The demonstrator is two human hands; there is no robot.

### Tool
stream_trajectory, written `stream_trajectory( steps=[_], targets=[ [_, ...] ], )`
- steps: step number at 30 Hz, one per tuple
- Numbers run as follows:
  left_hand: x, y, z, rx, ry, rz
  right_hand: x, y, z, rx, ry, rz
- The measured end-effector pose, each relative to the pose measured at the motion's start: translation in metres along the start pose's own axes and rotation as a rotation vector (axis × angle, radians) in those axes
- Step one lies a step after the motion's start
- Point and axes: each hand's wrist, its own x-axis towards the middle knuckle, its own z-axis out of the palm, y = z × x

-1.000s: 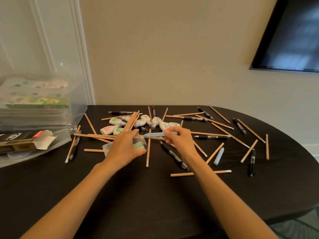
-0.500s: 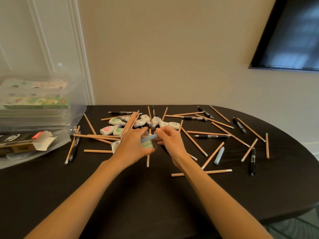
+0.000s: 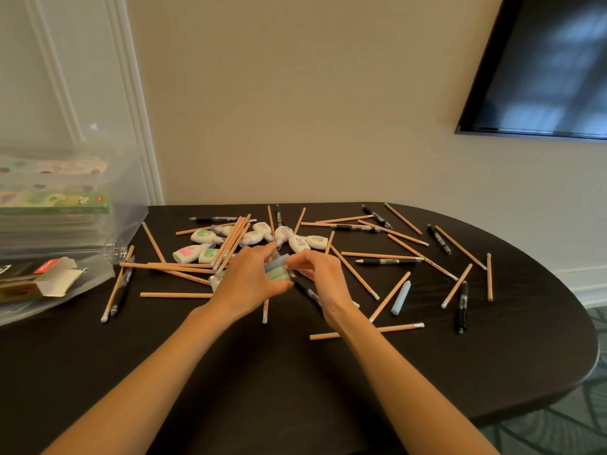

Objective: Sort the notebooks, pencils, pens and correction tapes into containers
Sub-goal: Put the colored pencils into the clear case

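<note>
Centrally, the left hand (image 3: 249, 284) grips a small clear container (image 3: 217, 278) with its fingers curled round it. A green stick (image 3: 275, 275) sits inside. The right hand (image 3: 320, 274) apparently pinches the blue stick (image 3: 275, 265) at the container's mouth. Correction tapes (image 3: 259, 233) lie just beyond on the table (image 3: 295, 389).

Beige wall (image 3: 312, 103), white moulded panelling (image 3: 65, 77), dark wall-mounted screen (image 3: 545, 67), dark rounded table (image 3: 295, 389), patterned carpet (image 3: 558, 421)

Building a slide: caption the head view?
Left hand and right hand grip a clear pouch of pastel sticks amid wooden pencils, black pens, white correction tapes on a dark table.
</note>
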Motion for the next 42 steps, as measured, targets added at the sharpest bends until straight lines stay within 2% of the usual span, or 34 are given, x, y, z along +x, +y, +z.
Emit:
stream_trajectory(
  steps=[3, 8, 11, 13, 15, 17, 19, 21, 23, 25, 29, 32, 35, 39, 42],
  targets=[
    [0.002, 0.008, 0.006, 0.012, -0.020, 0.021, -0.003, -0.001, -0.012, 0.070, 0.058, -0.016],
    [0.007, 0.023, 0.016, -0.005, -0.041, 0.028, -0.006, -0.007, -0.028, -0.053, -0.019, 0.085],
    [0.010, 0.030, 0.023, 0.012, -0.055, 0.050, -0.008, -0.004, -0.038, 0.056, -0.027, 0.133],
    [0.011, 0.032, 0.029, 0.015, -0.070, 0.060, -0.005, -0.001, -0.049, 0.041, -0.021, 0.141],
    [0.012, 0.034, 0.032, 0.002, -0.080, 0.054, -0.001, -0.002, -0.061, 0.015, 0.061, 0.160],
    [0.014, 0.039, 0.034, 0.001, -0.084, 0.047, 0.006, -0.002, -0.078, 0.015, 0.257, 0.137],
    [0.017, 0.045, 0.037, 0.004, -0.092, 0.045, 0.012, 0.003, -0.099, -0.120, 0.434, 0.146],
    [0.018, 0.053, 0.040, 0.000, -0.100, 0.037, 0.015, 0.011, -0.120, -0.424, 0.502, 0.206],
    [0.019, 0.059, 0.044, 0.013, -0.102, 0.036, 0.014, 0.017, -0.132, -0.740, 0.467, 0.300],
    [0.020, 0.067, 0.050, 0.039, -0.118, 0.043, 0.009, 0.021, -0.138, -0.946, 0.417, 0.395],
    [0.023, 0.072, 0.058, 0.052, -0.127, 0.055, 0.002, 0.025, -0.140, -1.100, 0.322, 0.499],
    [0.024, 0.073, 0.061, 0.071, -0.129, 0.056, 0.003, 0.027, -0.142, -0.998, 0.361, 0.459],
    [0.025, 0.071, 0.061, 0.072, -0.132, 0.046, 0.001, 0.027, -0.142, -0.820, 0.541, 0.350],
    [0.027, 0.072, 0.060, 0.033, -0.156, 0.028, -0.006, 0.021, -0.142, -0.510, 0.738, -0.013],
    [0.027, 0.074, 0.053, -0.038, -0.159, 0.016, -0.009, 0.005, -0.136, -0.220, 0.668, -0.152]
  ],
)
